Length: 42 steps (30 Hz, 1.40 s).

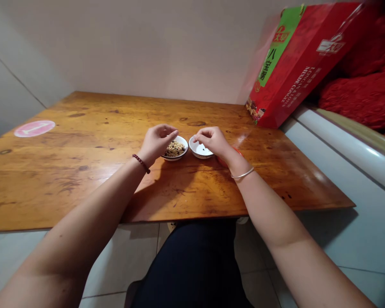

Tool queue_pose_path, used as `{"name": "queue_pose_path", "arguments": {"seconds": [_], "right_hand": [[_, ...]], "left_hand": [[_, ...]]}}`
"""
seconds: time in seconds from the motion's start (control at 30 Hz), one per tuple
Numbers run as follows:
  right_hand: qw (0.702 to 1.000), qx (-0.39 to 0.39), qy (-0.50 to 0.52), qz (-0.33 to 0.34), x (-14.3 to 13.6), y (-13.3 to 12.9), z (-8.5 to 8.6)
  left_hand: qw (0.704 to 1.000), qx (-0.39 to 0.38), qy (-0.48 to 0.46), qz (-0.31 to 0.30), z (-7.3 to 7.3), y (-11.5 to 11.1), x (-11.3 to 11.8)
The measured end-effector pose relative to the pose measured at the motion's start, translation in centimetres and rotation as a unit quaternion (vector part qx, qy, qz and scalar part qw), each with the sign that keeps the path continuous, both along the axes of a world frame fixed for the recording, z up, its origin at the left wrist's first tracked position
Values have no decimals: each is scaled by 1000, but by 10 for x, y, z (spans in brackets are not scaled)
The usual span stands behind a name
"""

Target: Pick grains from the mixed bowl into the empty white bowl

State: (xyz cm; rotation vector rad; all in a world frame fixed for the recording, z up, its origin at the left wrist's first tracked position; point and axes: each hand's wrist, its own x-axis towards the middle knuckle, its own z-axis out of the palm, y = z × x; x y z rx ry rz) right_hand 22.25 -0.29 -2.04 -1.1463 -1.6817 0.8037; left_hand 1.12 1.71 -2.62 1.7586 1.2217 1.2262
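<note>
Two small white bowls stand side by side on the wooden table. The left bowl (186,147) holds a heap of pale beans or grains (175,149) mixed with some dark ones. In the right bowl (199,153) only a few dark bits show against the white inside. My left hand (158,139) hovers at the left bowl's rim, thumb and fingers drawn together in a pinch. Over the right bowl, my right hand (213,139) is pinched too, fingertips above its left side. Anything between either hand's fingertips is too small to make out.
A red object (236,150) lies partly hidden beneath my right wrist. At the back right a tall red carton (288,64) leans by the wall. A pink round sticker (34,128) marks the table's left side. Red textured fabric (362,94) rests on a white surface at right.
</note>
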Motion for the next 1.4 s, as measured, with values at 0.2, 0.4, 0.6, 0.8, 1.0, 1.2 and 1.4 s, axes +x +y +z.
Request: {"name": "queue_pose_path", "arguments": {"seconds": [0.2, 0.4, 0.6, 0.8, 1.0, 1.2, 1.4], "right_hand": [[998, 23, 54, 28, 0, -4, 5], [996, 27, 71, 48, 2, -7, 9], [996, 16, 67, 50, 2, -8, 11], [995, 12, 81, 49, 3, -9, 11], [993, 18, 98, 56, 3, -10, 12], [994, 17, 98, 55, 2, -10, 12], [995, 14, 89, 50, 3, -11, 14]], "left_hand": [[993, -17, -113, -42, 7, -5, 3], [993, -7, -106, -51, 10, -8, 2], [987, -32, -141, -69, 11, -9, 3], [982, -41, -162, -86, 10, -9, 3], [981, -34, -162, -102, 13, -12, 3], [987, -34, -132, -87, 15, -11, 4], [991, -39, -113, -66, 16, -11, 5]]}}
